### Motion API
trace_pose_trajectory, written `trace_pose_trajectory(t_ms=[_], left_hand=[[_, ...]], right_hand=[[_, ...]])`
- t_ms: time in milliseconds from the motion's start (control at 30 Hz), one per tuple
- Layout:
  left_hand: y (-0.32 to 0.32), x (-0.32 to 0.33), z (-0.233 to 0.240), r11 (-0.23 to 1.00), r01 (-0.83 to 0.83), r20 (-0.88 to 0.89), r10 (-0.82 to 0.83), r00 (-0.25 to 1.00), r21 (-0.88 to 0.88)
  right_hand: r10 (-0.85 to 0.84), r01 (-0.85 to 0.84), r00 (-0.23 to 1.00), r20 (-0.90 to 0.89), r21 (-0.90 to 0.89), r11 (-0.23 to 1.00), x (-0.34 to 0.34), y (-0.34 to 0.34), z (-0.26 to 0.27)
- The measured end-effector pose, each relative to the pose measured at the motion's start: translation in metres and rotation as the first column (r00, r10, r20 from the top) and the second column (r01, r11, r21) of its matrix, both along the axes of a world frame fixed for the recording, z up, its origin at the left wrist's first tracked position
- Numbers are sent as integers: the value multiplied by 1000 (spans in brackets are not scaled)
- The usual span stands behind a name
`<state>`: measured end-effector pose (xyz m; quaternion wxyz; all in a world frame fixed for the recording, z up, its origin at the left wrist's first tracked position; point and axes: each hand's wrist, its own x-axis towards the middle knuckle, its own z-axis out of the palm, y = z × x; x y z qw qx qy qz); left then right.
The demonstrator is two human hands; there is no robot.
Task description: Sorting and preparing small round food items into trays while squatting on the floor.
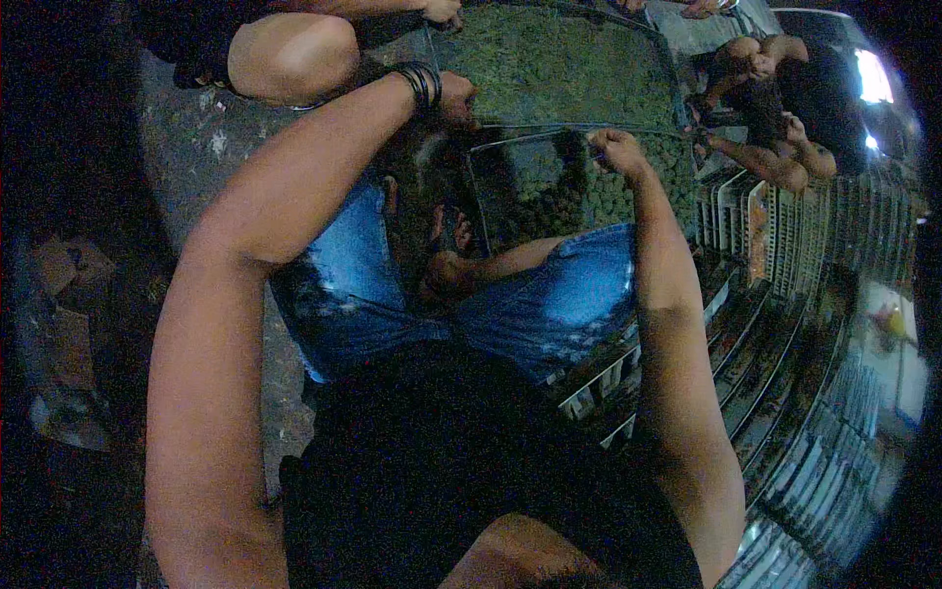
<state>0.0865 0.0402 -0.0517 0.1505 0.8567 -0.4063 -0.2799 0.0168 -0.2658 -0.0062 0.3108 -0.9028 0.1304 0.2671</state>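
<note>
Low in front of my bent knees is a large shallow tray (559,66) with a dark rim, covered in greenish, lumpy material. A second framed tray (533,180) lies nearer my legs, partly in shadow, with small round lumps in it. My left hand (458,101), dark bands on its wrist, is at the near left corner of the large tray; its fingertips are hidden in shadow. My right hand (617,151) has its fingers curled closed at the nearer tray's back edge. The dim, grainy light hides what exactly the lumps are.
Another person's knee (294,59) and hand (443,11) are at the far left. At the right, another person (817,96) sits with hands near the large tray. Stacked slatted plastic crates (787,235) stand along my right side. Stained bare floor (213,147) shows at left.
</note>
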Motion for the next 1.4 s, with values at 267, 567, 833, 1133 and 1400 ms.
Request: trace_pose_trajectory(t_ms=[267, 567, 833, 1133, 1400], left_hand=[[8, -2, 13, 983, 69, 34, -64, 997, -168], [14, 43, -57, 987, 161, 38, -161, 986, 12], [1, 0, 8, 951, 106, 30, -102, 994, -289], [2, -10, 15, 956, 58, -36, -71, 997, -287], [-3, -21, 40, 995, 64, -157, -75, 985, -75]], right_hand=[[-96, 97, 995, -16, 40, 995, -4, 6, 6], [28, -27, 998, 49, -10, 1000, 22, 42, 8], [-50, 51, 998, 32, -16, 999, -1, 6, 1], [-45, 45, 999, -1, -48, 998, 0, 7, -1], [-48, 49, 999, -17, 20, 999, -6, 10, 0]])
